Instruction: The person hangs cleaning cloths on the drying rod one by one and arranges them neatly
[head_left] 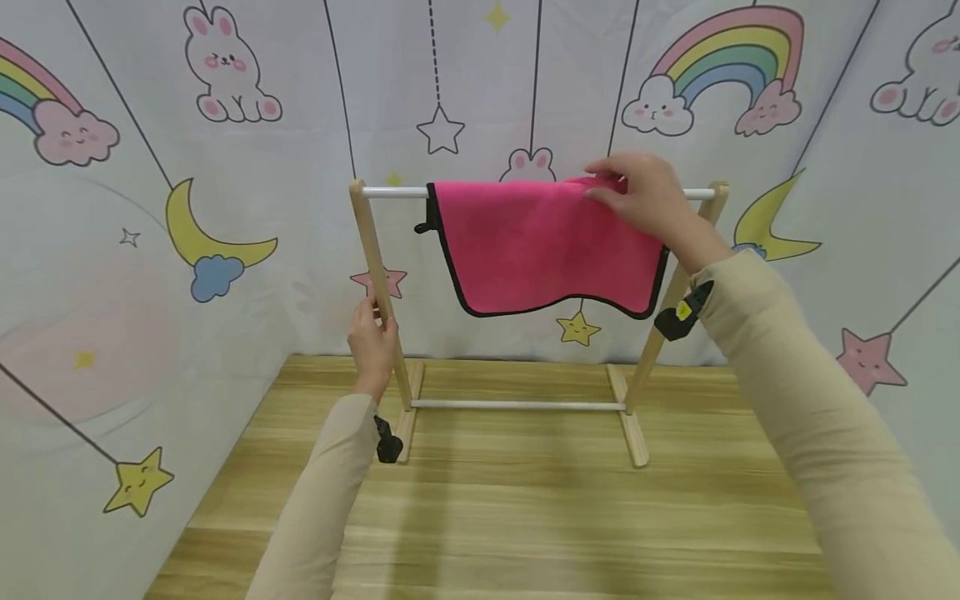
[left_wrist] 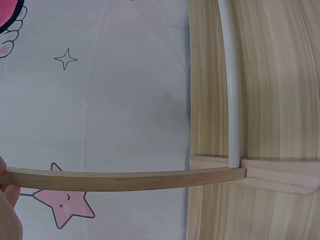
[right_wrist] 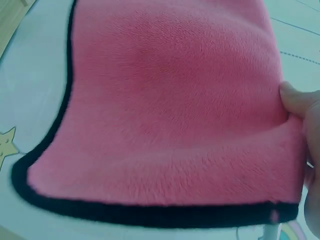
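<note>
Faint, soft-edged shadows fall across the tabletop (head_left: 517, 517).

In my right fingers (head_left: 613, 162), a plush rectangular cloth (head_left: 551, 246), hot pink edged black; in my left fingers (head_left: 363, 313), a pale wooden post (head_left: 370, 233); behind them, rainbow-printed white fabric (head_left: 300, 167).

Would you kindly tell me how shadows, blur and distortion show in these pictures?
Head view: soft shadows across the wood-grain surface; left wrist view: the wooden upright looks bowed, probably lens distortion; right wrist view: hazy, the pink towel pale, its black trim soft.
</note>
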